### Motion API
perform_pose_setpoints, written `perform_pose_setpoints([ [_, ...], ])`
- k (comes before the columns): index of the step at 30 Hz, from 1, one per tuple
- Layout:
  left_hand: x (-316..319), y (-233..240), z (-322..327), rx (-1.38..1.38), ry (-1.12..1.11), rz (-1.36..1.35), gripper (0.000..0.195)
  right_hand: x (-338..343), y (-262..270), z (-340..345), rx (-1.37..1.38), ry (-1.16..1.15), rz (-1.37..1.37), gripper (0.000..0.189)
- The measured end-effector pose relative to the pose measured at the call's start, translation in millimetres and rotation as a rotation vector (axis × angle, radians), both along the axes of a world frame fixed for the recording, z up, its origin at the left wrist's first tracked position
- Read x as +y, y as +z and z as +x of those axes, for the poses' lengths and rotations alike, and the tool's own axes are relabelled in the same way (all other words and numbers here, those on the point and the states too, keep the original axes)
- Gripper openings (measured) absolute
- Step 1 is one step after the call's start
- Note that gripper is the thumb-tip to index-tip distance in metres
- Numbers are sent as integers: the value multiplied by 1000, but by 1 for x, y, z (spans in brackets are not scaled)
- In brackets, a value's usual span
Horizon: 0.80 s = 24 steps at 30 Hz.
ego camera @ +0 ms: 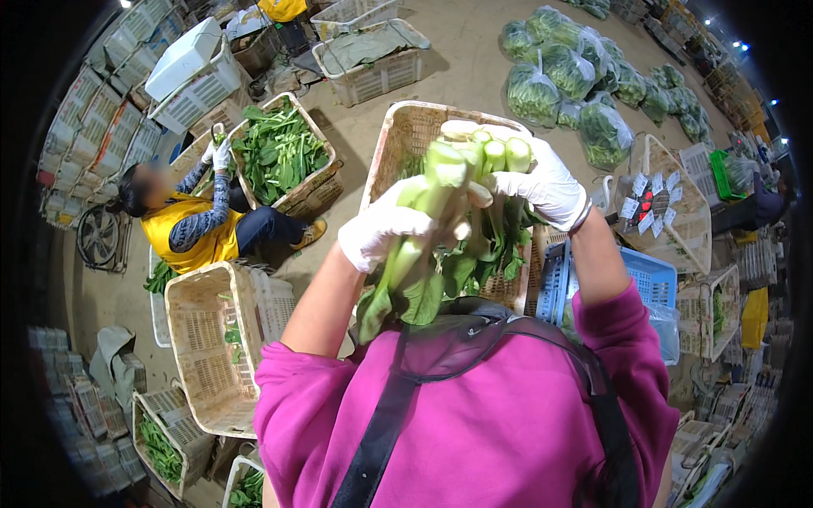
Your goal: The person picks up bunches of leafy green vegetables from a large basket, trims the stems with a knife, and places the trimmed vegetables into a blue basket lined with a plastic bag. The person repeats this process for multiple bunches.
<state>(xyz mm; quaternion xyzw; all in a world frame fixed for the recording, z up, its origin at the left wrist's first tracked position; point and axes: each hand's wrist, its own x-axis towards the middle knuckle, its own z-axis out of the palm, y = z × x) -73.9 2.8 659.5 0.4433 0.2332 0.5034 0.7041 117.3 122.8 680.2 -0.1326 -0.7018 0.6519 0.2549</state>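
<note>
My left hand, in a white glove, is closed around thick pale-green stems of leafy greens, their cut ends upward and leaves hanging toward my chest. Opposite it, my right hand, also gloved, grips a bunch of cut green stems with dark leaves drooping below. The two bunches touch or overlap between my hands; some fingers are hidden behind stems. Beneath them stands a dirty white plastic crate with some greens inside.
A co-worker in a yellow vest sits at left beside a crate of greens. An upended-looking crate stands near my left elbow. Blue baskets are by my right arm. Bagged vegetables lie on the floor ahead.
</note>
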Motion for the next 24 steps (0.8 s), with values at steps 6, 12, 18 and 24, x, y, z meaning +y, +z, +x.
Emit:
perform_pose_setpoints([
  [6, -6, -1, -33, 36, -14, 59, 78, 17, 4, 10, -155, 24, 182, 53],
  [12, -7, -18, -47, 525, -96, -74, 82, 29, 17, 38, 97, -86, -43, 68],
  [18, 8, -17, -19, 401, -10, 59, 85, 16, 13, 26, 116, -43, -61, 74],
  [24, 15, 7, 8, 505, -58, 79, 74, 9, 6, 12, 122, 10, -41, 72],
])
